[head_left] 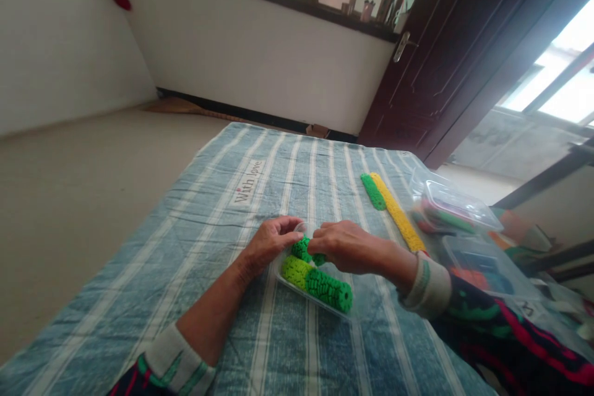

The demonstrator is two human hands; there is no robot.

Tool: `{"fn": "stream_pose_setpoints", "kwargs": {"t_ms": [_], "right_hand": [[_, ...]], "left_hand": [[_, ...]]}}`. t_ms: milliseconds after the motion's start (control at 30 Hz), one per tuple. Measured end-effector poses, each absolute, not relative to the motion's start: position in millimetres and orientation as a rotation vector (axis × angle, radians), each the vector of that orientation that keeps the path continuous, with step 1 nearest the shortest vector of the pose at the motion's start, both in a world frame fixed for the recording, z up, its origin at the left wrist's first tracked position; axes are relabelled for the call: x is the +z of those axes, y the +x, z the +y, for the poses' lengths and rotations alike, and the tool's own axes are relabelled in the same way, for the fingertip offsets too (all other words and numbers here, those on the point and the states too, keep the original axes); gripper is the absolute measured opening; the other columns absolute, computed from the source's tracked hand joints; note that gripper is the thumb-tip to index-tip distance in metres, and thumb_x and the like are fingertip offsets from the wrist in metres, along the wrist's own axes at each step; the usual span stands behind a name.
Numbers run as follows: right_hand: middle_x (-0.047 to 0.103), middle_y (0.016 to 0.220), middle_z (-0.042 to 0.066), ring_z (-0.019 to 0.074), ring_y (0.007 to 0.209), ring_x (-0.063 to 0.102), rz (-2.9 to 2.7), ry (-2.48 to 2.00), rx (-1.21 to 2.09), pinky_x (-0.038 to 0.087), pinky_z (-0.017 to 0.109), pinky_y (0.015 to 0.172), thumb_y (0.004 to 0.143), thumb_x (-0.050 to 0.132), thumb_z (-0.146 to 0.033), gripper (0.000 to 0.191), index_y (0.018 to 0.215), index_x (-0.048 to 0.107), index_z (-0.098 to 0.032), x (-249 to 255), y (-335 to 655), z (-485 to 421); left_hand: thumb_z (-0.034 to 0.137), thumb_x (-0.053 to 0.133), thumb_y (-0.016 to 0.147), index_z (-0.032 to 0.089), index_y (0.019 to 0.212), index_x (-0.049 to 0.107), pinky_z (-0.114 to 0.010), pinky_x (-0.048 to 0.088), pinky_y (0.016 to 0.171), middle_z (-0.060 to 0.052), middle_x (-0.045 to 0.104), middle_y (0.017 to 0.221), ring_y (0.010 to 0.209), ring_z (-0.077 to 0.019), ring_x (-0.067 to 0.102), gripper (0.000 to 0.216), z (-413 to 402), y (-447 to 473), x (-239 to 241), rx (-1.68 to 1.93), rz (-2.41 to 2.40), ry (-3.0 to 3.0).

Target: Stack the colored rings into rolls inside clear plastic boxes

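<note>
A clear plastic box [297, 289] sits on the striped cloth in front of me. Inside lies a roll of stacked flower-edged plastic discs, yellow-green discs [296, 271] at one end and dark green discs [330, 289] at the other. Behind it, a second green stack [302, 249] is partly hidden by my hands. My left hand [271, 241] curls round the far left end of the box, its thumb beside that stack. Fingers bent, my right hand [346, 247] is closed over green discs [318, 258] at the box's far side; its fingertips are mostly hidden.
Farther right on the tablecloth [208, 247] lie a short green row [372, 192] and a long yellow row [396, 213] of discs. Clear lidded boxes [459, 207] with coloured pieces stand along the right edge. A dark door [417, 68] rises behind the table.
</note>
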State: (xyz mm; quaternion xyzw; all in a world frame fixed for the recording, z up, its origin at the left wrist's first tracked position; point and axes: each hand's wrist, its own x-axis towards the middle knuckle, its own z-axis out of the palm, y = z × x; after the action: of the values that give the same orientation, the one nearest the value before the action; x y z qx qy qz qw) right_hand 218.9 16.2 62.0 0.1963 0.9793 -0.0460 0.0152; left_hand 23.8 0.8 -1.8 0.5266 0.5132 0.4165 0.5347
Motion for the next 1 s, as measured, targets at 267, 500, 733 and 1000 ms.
{"fn": "stream_pose_setpoints", "kwargs": {"t_ms": [267, 500, 733, 1000], "right_hand": [[0.06, 0.078, 0.002, 0.0125, 0.067, 0.049, 3.075, 0.567, -0.044, 0.026, 0.027, 0.053, 0.083, 0.049, 0.001, 0.024, 0.087, 0.062, -0.019, 45, 213, 16], [0.06, 0.085, 0.005, 0.015, 0.073, 0.048, 3.102, 0.623, 0.035, 0.029, 0.027, 0.054, 0.088, 0.042, -0.001, 0.023, 0.094, 0.06, -0.015, 36, 217, 10], [0.058, 0.088, 0.005, 0.0155, 0.072, 0.047, 3.163, 0.691, 0.069, 0.03, 0.028, 0.055, 0.095, 0.038, -0.006, 0.021, 0.099, 0.056, -0.014, 33, 221, 4], [0.056, 0.085, 0.004, 0.0157, 0.07, 0.045, 3.246, 0.768, 0.18, 0.031, 0.028, 0.055, 0.096, 0.039, -0.011, 0.019, 0.103, 0.055, -0.015, 19, 225, 1]], "left_hand": [[0.024, 0.069, 0.059, 0.014, 0.109, 0.064, -0.042, 0.045, 0.1, -0.007, 0.071, 0.109, 0.11, -0.029, 0.062, 0.051, 1, 19, -3, 0.945, 1.118, 1.267], [0.019, 0.071, 0.058, 0.011, 0.122, 0.056, -0.039, 0.047, 0.096, -0.01, 0.067, 0.115, 0.109, -0.0279, 0.062, 0.066, 4, 17, -10, 0.873, 1.026, 1.348], [0.021, 0.076, 0.056, 0.01, 0.135, 0.047, -0.037, 0.048, 0.094, -0.011, 0.066, 0.113, 0.11, -0.029, 0.061, 0.085, 2, 20, -2, 0.78, 1.072, 1.453], [0.025, 0.078, 0.058, 0.012, 0.139, 0.042, -0.04, 0.044, 0.099, -0.011, 0.064, 0.121, 0.116, -0.0301, 0.057, 0.09, 4, 21, -4, 0.716, 1.106, 1.493]]}}
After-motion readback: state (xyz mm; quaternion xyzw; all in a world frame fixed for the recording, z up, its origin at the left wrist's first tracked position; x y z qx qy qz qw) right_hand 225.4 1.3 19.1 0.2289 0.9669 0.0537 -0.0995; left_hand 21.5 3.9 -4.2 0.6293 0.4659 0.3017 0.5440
